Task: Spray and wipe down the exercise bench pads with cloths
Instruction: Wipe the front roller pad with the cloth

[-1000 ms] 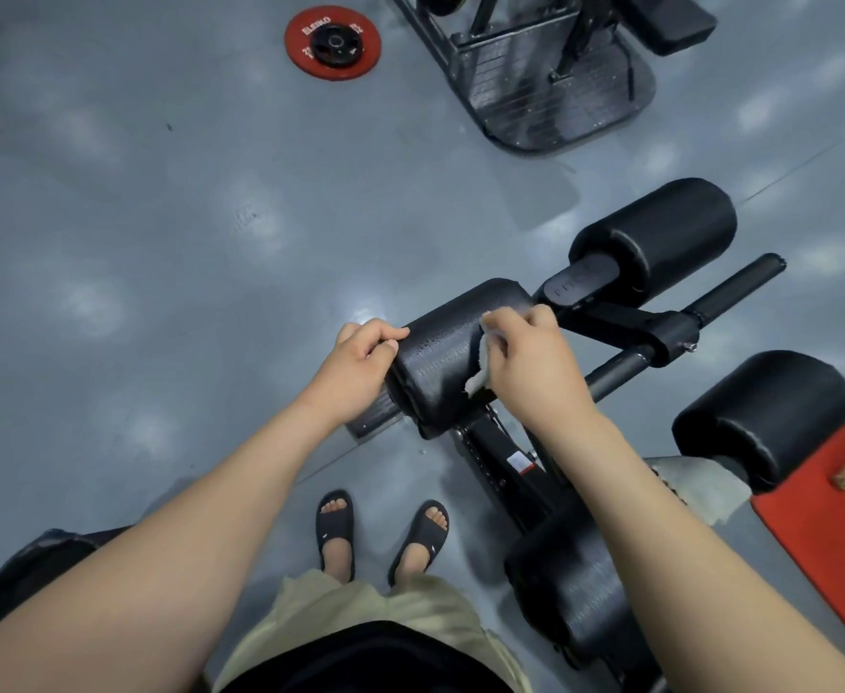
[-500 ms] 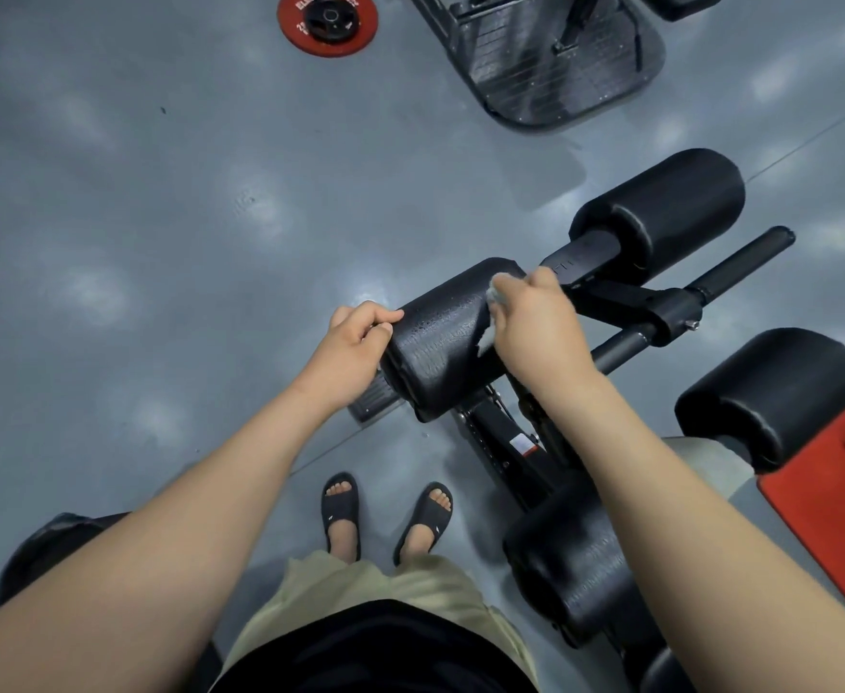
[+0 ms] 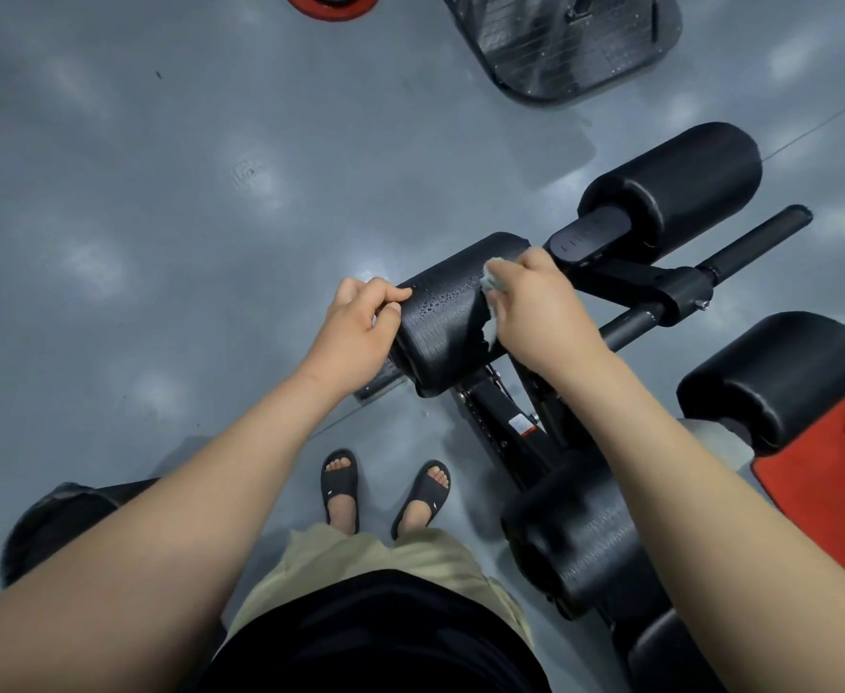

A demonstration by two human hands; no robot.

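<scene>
Where the person stands, black slide sandals (image 3: pixel 385 492) are planted on a glossy grey floor (image 3: pixel 135 242) that throws back soft patches of ceiling light, and khaki shorts (image 3: pixel 375 557) show below a black shirt (image 3: pixel 375 637). Below and to the right of the right hand (image 3: pixel 535 312), a black textured roller cushion (image 3: pixel 585 547) sits closest to the body on the black steel bench frame (image 3: pixel 485 417). Down and to the left of the left hand (image 3: pixel 355 332), a dark rounded object (image 3: pixel 50 522) lies low by the floor, too dim to identify. The left hand curls its fingers over the left end of the black cylindrical vinyl pad (image 3: pixel 440 332), gripping it, and the pad's top between the two hands is beaded with droplets. The right hand clenches a crumpled pale cloth (image 3: pixel 491 280) and presses it against the pad's right part. Right of that hand a black grip bar (image 3: pixel 755 242) juts out, and a second black padded roller (image 3: pixel 780 377) lies beside a red floor mat (image 3: pixel 830 482). Beyond the right hand a third black roller (image 3: pixel 675 182) stands off. Farthest beyond both hands, a black ridged metal footplate (image 3: pixel 560 47) and a red weight plate (image 3: pixel 333 5) rest on the floor at the view's top edge.
</scene>
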